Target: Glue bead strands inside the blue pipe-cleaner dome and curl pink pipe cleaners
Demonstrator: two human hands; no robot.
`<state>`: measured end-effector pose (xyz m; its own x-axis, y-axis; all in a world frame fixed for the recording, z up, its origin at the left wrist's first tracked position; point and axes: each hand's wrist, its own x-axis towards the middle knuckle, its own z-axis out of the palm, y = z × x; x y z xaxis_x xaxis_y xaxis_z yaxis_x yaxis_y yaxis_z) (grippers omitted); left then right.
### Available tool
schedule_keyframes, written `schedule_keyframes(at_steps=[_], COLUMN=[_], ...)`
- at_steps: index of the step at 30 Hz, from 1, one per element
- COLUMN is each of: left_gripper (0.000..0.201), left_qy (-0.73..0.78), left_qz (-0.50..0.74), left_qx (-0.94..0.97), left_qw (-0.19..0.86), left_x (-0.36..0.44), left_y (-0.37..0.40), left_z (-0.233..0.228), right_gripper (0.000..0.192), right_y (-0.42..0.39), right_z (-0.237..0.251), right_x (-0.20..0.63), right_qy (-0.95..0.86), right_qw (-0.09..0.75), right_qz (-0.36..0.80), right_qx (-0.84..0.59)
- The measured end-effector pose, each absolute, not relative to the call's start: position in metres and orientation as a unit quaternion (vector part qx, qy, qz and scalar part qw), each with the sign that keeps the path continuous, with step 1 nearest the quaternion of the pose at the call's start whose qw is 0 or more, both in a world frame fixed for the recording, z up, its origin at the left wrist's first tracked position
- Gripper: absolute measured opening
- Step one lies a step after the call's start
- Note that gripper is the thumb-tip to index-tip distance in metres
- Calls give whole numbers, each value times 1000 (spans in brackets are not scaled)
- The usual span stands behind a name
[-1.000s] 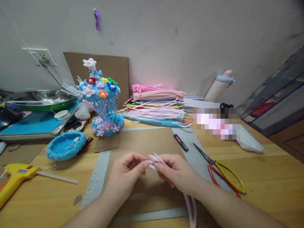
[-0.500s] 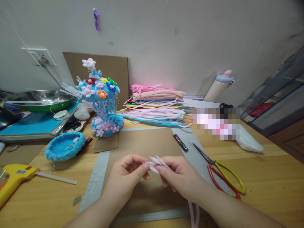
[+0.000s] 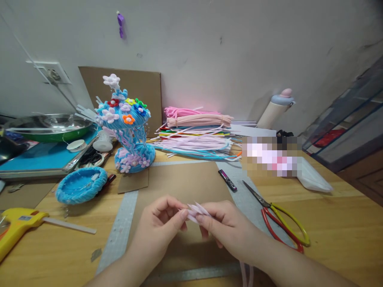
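Pale pink pipe cleaners (image 3: 196, 211), bunched with their pointed tips together, lie between my two hands above a brown cardboard sheet (image 3: 182, 179). My right hand (image 3: 226, 221) is closed around the bunch, and the long ends hang down below that wrist. The fingertips of my left hand (image 3: 167, 219) pinch one tip at the left side of the bunch. To the right of my hands lie scissors (image 3: 269, 207) with one red and one yellow handle. Behind them is a small dark purple-labelled cutter (image 3: 227, 180).
A blue flower-covered pipe-cleaner piece (image 3: 124, 115) stands at back left, near a round blue dish (image 3: 80, 185). A yellow glue gun (image 3: 24, 223) lies at left. Bundles of pipe cleaners (image 3: 197, 131) are stacked by the wall. A bottle (image 3: 273, 111) stands at right.
Both hands have shifted only slightly, still holding the pink pipe cleaners. The hanging ends have swung a little to the right.
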<state>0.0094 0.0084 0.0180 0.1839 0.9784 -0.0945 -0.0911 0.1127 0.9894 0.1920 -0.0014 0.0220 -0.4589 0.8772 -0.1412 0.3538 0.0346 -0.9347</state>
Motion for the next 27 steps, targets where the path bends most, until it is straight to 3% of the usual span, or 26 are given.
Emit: schedule_keyframes(at_steps=[4,17,27], left_gripper=[14,7,5], left_qy=[450,428,451], left_qz=[446,451,439], left_qx=[500,496,568], left_qw=[590,607,530], left_x=[10,13,14], left_y=[7,5,6], left_z=[17,16,17], right_gripper=[43,32,37], right_y=[-2,-1,-4], right_z=[28,36,39], right_x=[195,195,193], right_qy=[-712,-758,-777], right_qw=[222,164,156], right_qz=[493,429,393], right_qx=[-449,-463,-466])
